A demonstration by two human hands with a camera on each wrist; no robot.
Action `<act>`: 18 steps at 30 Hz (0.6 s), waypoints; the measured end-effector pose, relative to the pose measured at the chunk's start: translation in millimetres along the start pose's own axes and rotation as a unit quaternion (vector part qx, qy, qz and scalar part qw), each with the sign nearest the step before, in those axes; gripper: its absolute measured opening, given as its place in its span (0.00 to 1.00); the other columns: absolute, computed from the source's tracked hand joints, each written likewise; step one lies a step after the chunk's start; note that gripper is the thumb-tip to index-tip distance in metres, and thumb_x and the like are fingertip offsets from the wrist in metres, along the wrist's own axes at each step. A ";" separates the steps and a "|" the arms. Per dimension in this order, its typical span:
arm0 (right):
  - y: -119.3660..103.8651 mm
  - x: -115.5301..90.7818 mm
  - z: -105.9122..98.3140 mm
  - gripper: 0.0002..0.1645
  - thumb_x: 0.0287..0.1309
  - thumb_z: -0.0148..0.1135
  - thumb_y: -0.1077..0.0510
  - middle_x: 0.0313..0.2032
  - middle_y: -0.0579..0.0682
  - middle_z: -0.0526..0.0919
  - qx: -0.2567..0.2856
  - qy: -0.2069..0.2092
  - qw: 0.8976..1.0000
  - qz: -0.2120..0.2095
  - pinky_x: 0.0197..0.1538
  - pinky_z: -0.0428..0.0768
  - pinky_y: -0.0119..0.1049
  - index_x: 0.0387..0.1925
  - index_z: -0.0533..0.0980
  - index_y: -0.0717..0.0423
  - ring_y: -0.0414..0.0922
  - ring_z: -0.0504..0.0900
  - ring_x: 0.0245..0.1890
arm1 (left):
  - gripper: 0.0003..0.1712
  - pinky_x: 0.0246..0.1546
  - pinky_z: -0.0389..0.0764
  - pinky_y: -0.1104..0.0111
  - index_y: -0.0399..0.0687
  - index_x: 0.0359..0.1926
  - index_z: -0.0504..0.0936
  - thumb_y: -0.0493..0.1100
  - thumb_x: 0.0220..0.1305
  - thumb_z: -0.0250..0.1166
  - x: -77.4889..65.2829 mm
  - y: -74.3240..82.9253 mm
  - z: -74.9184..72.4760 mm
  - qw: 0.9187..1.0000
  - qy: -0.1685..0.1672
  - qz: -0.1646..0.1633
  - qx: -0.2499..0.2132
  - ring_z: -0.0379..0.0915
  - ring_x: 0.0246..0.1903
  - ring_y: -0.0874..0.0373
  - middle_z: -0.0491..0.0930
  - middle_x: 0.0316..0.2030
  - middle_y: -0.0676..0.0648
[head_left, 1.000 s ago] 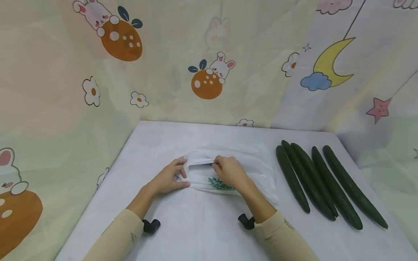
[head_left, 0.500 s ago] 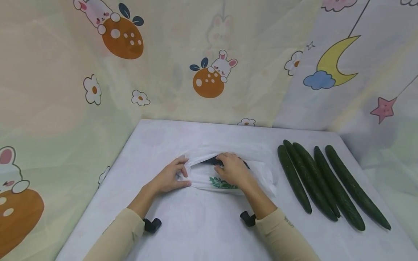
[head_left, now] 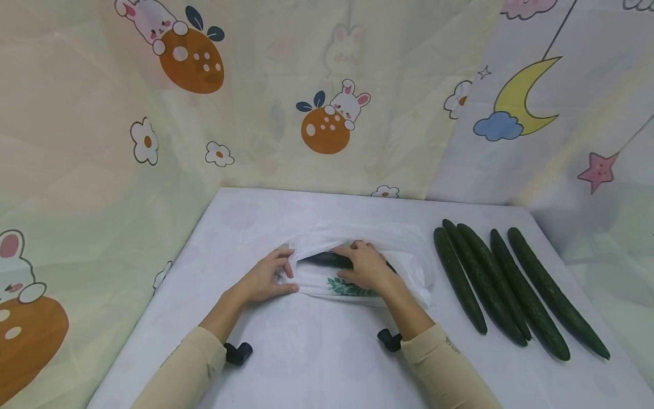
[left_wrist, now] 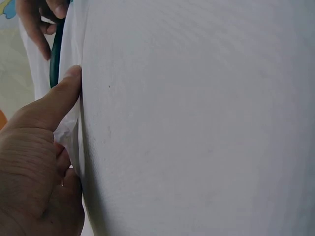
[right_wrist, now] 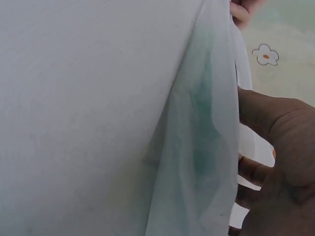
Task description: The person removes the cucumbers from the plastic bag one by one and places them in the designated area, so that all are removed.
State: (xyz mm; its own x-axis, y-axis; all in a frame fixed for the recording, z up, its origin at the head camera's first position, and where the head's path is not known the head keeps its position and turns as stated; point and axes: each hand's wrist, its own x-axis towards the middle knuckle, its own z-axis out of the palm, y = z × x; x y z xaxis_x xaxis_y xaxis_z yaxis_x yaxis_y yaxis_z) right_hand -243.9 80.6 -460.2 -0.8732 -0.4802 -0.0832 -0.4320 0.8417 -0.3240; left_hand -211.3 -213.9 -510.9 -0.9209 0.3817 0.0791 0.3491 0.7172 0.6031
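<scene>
A white plastic bag (head_left: 311, 284) with a green leaf print lies flat at the middle of the table, its long opening gaping. Inside the opening shows a dark green cucumber (head_left: 327, 259), partly covered by the bag. My right hand (head_left: 365, 266) reaches over the opening and grips the cucumber, thumb on the near side and fingers over the far side. My left hand (head_left: 265, 277) holds the bag's left end, film between thumb and fingers; in the left wrist view its thumb lies along the bag's edge. The bag hides the right fingertips in the right wrist view.
Several long cucumbers (head_left: 501, 284) lie side by side on the right of the white-covered table (head_left: 317, 352). A printed cloth backdrop (head_left: 255, 102) with rabbits and flowers stands behind and around the table.
The right hand went from pinching the bag's upper edge to gripping the cucumber. The opening has widened and more of the cucumber shows. The left hand has stayed in place.
</scene>
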 end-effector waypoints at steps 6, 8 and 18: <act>-0.4 -0.8 -0.4 0.40 0.64 0.71 0.56 0.54 0.53 0.74 -0.011 -0.032 0.999 0.003 0.47 0.77 0.48 0.73 0.69 0.29 0.47 0.73 0.45 | 0.16 0.73 0.63 0.47 0.59 0.32 0.79 0.54 0.55 0.80 -0.8 0.4 -2.0 1.000 0.004 0.002 -0.008 0.56 0.76 0.40 0.66 0.74 0.44; 0.0 -1.6 -0.5 0.41 0.63 0.71 0.59 0.54 0.54 0.74 -0.016 -0.044 0.999 0.002 0.46 0.77 0.46 0.73 0.68 0.29 0.47 0.73 0.45 | 0.16 0.73 0.63 0.47 0.59 0.32 0.79 0.54 0.55 0.80 -0.5 -0.5 -1.1 1.000 0.004 0.003 -0.008 0.56 0.76 0.41 0.66 0.74 0.44; 7.3 -8.8 4.2 0.37 0.66 0.66 0.63 0.62 0.56 0.75 0.021 -0.031 0.998 -0.041 0.58 0.79 0.49 0.73 0.70 0.39 0.51 0.74 0.58 | 0.16 0.73 0.63 0.48 0.59 0.32 0.79 0.53 0.55 0.79 -1.8 1.5 1.4 1.000 0.004 0.007 -0.001 0.56 0.76 0.41 0.66 0.74 0.44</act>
State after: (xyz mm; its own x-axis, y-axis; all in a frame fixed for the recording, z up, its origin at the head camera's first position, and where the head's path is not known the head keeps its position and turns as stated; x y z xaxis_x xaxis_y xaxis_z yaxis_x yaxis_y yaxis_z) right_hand -238.4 89.9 -465.8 -0.8192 -0.5626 -0.1118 -0.4909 0.7884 -0.3707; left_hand -208.8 -212.7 -511.2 -0.9175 0.3867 0.0935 0.3612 0.7112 0.6030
